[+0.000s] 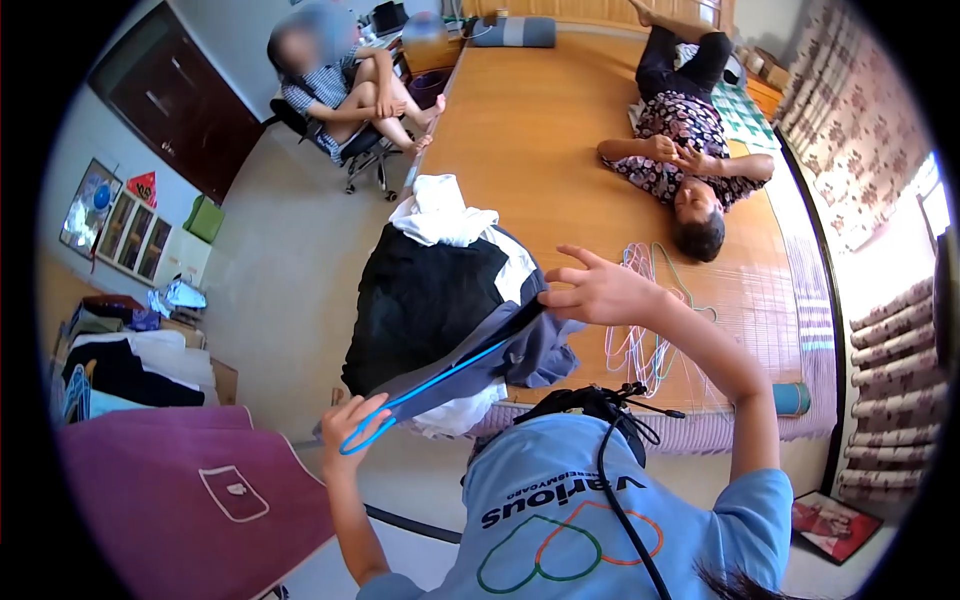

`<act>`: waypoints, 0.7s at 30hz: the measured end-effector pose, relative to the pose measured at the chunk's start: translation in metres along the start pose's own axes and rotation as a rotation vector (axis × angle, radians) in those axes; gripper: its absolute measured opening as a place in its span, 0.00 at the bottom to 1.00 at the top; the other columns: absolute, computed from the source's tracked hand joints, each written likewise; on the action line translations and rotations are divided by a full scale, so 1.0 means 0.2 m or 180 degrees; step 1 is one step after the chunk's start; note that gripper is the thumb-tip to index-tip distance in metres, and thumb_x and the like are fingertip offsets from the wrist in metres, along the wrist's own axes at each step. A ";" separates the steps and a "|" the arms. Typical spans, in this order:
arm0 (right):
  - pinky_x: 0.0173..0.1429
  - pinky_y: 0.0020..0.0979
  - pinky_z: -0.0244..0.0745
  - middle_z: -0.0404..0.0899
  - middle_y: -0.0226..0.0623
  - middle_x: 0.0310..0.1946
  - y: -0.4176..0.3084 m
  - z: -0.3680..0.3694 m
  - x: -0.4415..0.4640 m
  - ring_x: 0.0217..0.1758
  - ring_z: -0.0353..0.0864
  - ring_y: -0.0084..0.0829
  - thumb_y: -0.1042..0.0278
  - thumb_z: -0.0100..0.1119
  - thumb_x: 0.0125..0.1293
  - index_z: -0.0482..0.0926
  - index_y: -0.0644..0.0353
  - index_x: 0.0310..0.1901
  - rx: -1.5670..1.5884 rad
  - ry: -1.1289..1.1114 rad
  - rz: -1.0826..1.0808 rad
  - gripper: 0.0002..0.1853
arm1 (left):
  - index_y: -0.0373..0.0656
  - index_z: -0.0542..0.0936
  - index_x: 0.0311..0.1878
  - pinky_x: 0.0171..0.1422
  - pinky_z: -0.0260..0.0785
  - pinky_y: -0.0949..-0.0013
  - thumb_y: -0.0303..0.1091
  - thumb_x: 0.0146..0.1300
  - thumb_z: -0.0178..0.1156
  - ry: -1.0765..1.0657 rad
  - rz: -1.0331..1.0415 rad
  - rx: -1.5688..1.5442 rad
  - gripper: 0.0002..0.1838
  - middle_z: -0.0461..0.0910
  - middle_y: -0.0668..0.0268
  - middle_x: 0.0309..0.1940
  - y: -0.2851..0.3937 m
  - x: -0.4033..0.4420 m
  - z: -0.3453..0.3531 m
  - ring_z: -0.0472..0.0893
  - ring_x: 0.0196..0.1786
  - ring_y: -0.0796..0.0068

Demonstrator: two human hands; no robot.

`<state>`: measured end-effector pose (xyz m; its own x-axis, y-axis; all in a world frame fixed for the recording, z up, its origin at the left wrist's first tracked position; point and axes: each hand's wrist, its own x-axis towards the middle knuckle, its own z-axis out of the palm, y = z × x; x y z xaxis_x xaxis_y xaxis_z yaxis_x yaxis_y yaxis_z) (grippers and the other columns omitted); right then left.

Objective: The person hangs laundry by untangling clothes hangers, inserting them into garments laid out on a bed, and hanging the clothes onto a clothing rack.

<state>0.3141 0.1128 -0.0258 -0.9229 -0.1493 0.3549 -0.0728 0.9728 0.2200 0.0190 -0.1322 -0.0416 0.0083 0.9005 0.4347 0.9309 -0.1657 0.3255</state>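
Observation:
A grey-blue garment (470, 355) is stretched between my two hands at the near edge of the bed. My left hand (355, 430) is closed on a blue hanger (440, 378), whose long bar runs along the garment. My right hand (590, 288) pinches the garment's dark upper edge near the hanger's far end, with its other fingers raised. Beneath and behind lies a heap of clothes, with a black garment (425, 300) and a white garment (440, 210) on top.
Several thin hangers (650, 330) lie on the mat-covered bed (540, 130), right of my right hand. One person (690, 150) lies on the bed; another (340, 100) sits on a chair. A purple cover (190, 500) is at lower left, beside folded clothes (140, 365).

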 end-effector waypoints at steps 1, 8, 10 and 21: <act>0.58 0.41 0.57 0.67 0.22 0.34 -0.02 -0.02 0.02 0.44 0.64 0.25 0.67 0.51 0.44 0.74 0.52 0.24 -0.0124 0.0064 -0.0022 0.04 | 0.44 0.77 0.31 0.18 0.58 0.72 0.35 0.44 0.61 0.0091 0.0182 0.0019 0.10 0.67 0.64 0.14 0.03 0.03 0.00 0.67 0.14 0.69; 0.60 0.43 0.55 0.67 0.21 0.40 -0.09 -0.24 0.02 0.51 0.61 0.24 0.66 0.51 0.45 0.76 0.52 0.29 -0.0381 -0.0106 0.0260 0.08 | 0.44 0.77 0.32 0.17 0.56 0.73 0.34 0.44 0.62 0.0396 0.0274 -0.0449 0.10 0.65 0.64 0.13 0.16 0.09 -0.02 0.66 0.13 0.71; 0.60 0.44 0.54 0.66 0.22 0.41 -0.12 -0.30 0.02 0.52 0.60 0.25 0.66 0.51 0.45 0.77 0.51 0.29 -0.0453 -0.0061 0.0252 0.08 | 0.42 0.77 0.33 0.18 0.56 0.74 0.32 0.44 0.62 0.0354 0.0252 -0.0570 0.11 0.66 0.64 0.13 0.19 0.10 -0.03 0.66 0.14 0.72; 0.58 0.45 0.54 0.69 0.23 0.44 -0.42 -0.17 0.10 0.51 0.64 0.27 0.66 0.57 0.45 0.77 0.54 0.28 0.0865 0.0328 0.0364 0.06 | 0.37 0.76 0.33 0.22 0.62 0.76 0.24 0.49 0.57 0.0870 -0.0996 -0.1416 0.07 0.73 0.60 0.18 0.56 -0.12 0.30 0.73 0.17 0.69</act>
<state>0.3152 0.0232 -0.0066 -0.8888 -0.0400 0.4565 -0.0821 0.9940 -0.0727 0.1439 -0.1479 -0.0660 -0.3899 0.8077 0.4424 0.6315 -0.1151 0.7668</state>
